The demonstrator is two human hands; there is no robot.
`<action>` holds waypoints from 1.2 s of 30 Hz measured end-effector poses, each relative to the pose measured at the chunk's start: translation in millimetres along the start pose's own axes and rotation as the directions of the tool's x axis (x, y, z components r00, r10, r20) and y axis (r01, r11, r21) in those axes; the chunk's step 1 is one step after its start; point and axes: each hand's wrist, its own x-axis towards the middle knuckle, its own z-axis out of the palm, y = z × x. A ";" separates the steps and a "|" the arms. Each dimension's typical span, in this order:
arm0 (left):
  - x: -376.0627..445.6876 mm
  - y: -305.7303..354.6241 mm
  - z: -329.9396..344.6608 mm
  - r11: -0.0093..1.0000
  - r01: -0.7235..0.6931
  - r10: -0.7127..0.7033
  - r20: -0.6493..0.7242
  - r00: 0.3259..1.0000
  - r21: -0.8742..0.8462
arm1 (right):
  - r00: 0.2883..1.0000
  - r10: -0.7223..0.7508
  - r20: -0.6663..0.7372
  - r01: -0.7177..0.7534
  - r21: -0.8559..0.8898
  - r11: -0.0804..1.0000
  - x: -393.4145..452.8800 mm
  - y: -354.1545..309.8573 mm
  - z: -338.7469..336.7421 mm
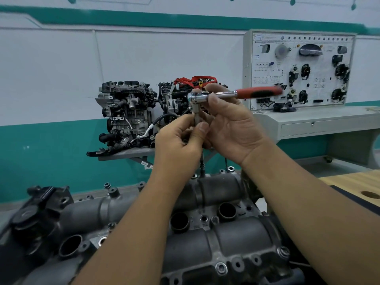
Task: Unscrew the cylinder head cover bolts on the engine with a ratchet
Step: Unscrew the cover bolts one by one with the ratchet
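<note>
Engine: the grey cylinder head cover (205, 239) lies right below my forearms, its bolts (221, 267) seated along the flanges.
Background: two display engines (131, 114) on a wall shelf, a wiring trainer board (300, 68) at right.
Ratchet (232, 94): raised well above the cover, red handle pointing right.
My right hand (230, 128): fingers curled round the shaft near the head, gripping it.
My left hand (181, 145): thumb and fingertips pinching the socket extension (196, 116) that hangs under the ratchet head.

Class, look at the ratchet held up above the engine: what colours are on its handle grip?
Red with black inserts on the ratchet grip, seen in the head view.
</note>
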 end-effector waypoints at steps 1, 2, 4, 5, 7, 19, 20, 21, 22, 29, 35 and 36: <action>-0.4 0.5 0.5 1.000 -0.011 0.011 -0.024 1.000 0.028 | 1.000 -0.003 0.020 0.003 -0.009 1.000 -0.4 -0.4 -0.5; -0.5 0.9 1.0 0.999 -0.018 0.020 -0.039 0.999 0.049 | 0.999 0.002 0.032 -0.002 -0.026 1.000 -0.4 -0.6 -0.1; 0.1 1.1 1.9 0.999 -0.013 0.015 -0.039 0.999 0.039 | 0.999 0.036 0.006 -0.036 -0.045 0.998 0.8 0.0 1.9; 0.6 1.3 2.0 1.000 -0.004 0.004 -0.029 1.000 0.022 | 0.998 0.064 -0.022 -0.065 -0.050 0.997 2.3 0.6 2.2; 1.0 1.7 2.0 1.000 0.006 -0.006 0.000 1.000 0.009 | 0.994 0.089 -0.058 -0.092 -0.049 0.995 2.8 0.5 0.7; 1.5 1.6 2.7 0.999 0.030 -0.030 0.012 0.999 -0.027 | 0.991 0.128 -0.046 -0.133 -0.129 0.983 -0.2 -1.4 6.1; 1.0 1.6 2.1 0.999 0.024 -0.024 0.001 1.000 -0.025 | 0.996 0.093 -0.016 -0.094 -0.147 0.985 -0.8 -0.4 7.4; 0.1 2.1 1.6 1.000 0.017 -0.018 -0.010 1.000 -0.022 | 0.998 0.058 0.014 -0.056 -0.141 0.988 -0.7 0.9 7.2; -0.6 2.9 1.5 1.000 0.014 -0.014 -0.015 1.000 -0.022 | 0.999 0.036 0.027 -0.032 -0.121 0.992 -1.0 1.5 6.7; 2.0 3.5 2.1 0.999 0.049 -0.049 -0.010 0.999 -0.022 | 0.993 0.118 -0.023 -0.120 -0.072 0.990 -1.7 1.0 12.4; -0.9 4.7 1.1 0.999 0.036 -0.035 -0.032 0.999 0.022 | 0.998 0.035 -0.044 -0.039 -0.103 0.994 -3.8 3.7 13.4; -0.9 5.4 1.0 0.999 0.031 -0.030 -0.034 0.999 0.019 | 0.999 0.032 -0.032 -0.036 -0.117 0.992 -4.0 4.0 13.5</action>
